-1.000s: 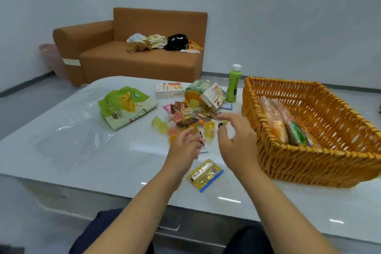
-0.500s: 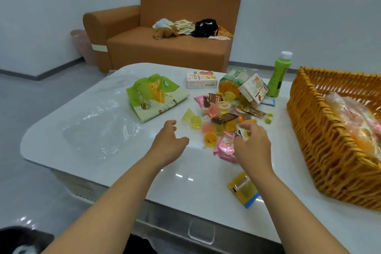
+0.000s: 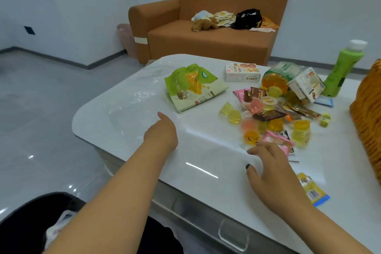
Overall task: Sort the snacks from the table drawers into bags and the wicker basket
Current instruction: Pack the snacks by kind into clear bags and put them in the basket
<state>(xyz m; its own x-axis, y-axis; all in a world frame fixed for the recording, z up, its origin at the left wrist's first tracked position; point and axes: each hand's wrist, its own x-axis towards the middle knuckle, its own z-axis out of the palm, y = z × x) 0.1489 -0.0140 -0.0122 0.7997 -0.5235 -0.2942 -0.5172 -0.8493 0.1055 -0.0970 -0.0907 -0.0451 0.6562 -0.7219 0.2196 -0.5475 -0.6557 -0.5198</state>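
The left hand point(image 3: 162, 130) reaches out over a clear plastic bag point(image 3: 132, 113) that lies flat on the white bench point(image 3: 206, 163), its forefinger stretched forward and touching or just above the plastic; it grips nothing. The right hand point(image 3: 268, 169) hovers low over the bench with fingers spread and loosely bent, empty, its fingertips just beside a pink wrapped snack point(image 3: 278, 142) at the near edge of the snack pile point(image 3: 274, 113). That pile of jelly cups, chocolate bars and small wrappers sits in the middle of the bench, between the plastic bag and the wicker basket point(image 3: 369, 121), of which only the left wall shows at the right edge of the view. Behind the pile lie a green and white pouch point(image 3: 193, 86), a small white box point(image 3: 242, 72), a tipped jar of jellies point(image 3: 278, 76) with a carton point(image 3: 307, 86) leaning on it, and an upright green bottle point(image 3: 344, 70). A yellow and blue sachet point(image 3: 313, 189) lies alone near the bench's front edge, to the right of the right hand. A drawer handle point(image 3: 233, 235) shows in the bench front below. An orange sofa point(image 3: 210, 27) stands behind.
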